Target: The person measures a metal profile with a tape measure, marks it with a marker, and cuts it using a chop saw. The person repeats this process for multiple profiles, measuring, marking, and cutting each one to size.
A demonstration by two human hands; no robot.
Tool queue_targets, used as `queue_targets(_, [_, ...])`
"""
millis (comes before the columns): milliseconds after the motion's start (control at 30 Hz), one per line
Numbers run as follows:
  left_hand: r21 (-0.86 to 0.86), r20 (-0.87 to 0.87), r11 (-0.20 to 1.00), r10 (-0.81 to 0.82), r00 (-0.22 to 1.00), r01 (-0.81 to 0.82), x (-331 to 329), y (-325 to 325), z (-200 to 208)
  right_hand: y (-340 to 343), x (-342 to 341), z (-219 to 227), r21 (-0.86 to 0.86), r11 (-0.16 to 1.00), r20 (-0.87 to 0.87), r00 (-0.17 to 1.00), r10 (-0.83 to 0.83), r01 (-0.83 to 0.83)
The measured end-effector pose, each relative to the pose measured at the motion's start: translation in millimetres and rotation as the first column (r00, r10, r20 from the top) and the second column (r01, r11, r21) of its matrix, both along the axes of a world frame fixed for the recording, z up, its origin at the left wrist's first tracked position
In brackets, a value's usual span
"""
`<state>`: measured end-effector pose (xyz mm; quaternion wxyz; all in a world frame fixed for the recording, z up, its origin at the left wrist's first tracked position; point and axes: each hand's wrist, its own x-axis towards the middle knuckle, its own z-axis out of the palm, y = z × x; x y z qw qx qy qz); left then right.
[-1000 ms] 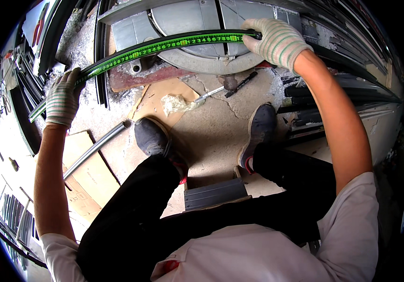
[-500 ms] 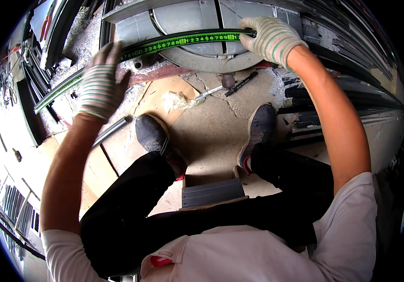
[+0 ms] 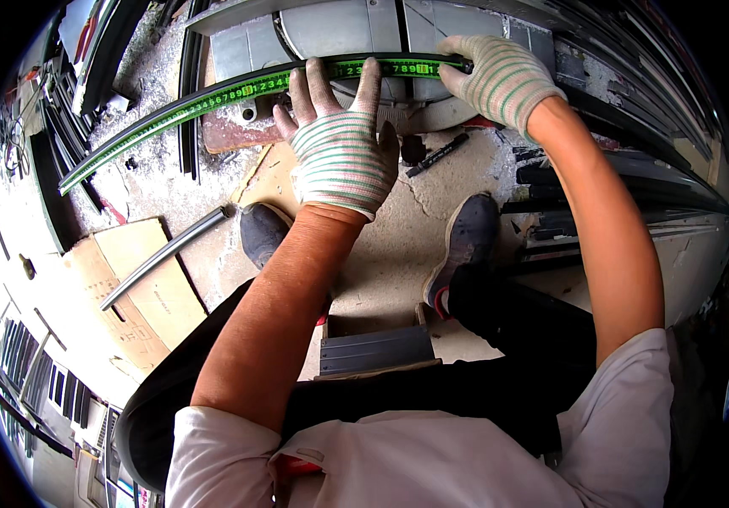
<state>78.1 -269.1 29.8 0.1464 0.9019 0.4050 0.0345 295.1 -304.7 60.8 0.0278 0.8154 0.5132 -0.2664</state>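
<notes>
A bright green measuring tape (image 3: 227,96) with dark markings lies stretched along a long black strip (image 3: 256,71). Both run from the far left across to the right. My right hand (image 3: 504,85), in a striped knit glove, is closed round their right end, thumb below. In a matching glove, my left hand (image 3: 339,165) has its fingers spread, with the fingertips resting on the tape. Part of the tape is hidden behind those fingers. Beneath them is a grey metal machine bed with a round plate (image 3: 335,30).
Dark metal profiles are stacked at the right (image 3: 627,182) and far left. A grey tube (image 3: 165,256) lies over flattened cardboard (image 3: 157,300). A black marker-like stick (image 3: 438,154) is on the floor beyond my shoes (image 3: 470,233). Shiny shavings are scattered at upper left.
My left hand has slid right along the tape, closer to my right hand, and its fingers are now spread. The right hand keeps its hold, shifted slightly right.
</notes>
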Motion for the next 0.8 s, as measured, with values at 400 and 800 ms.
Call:
queue_targets(400, [0.023, 0.022, 0.999, 0.044, 0.999, -0.045, 4.5, 0.7, -6.8, -2.2, 1.2, -2.8, 0.003, 0.999, -0.031, 0.999, -0.032, 0.032])
queue_targets(800, [0.0, 0.024, 0.999, 0.054, 0.998, -0.054, 5.7, -0.5, -7.3, -1.6, 2.2, -3.0, 0.001, 1.0, -0.033, 0.999, -0.006, 0.006])
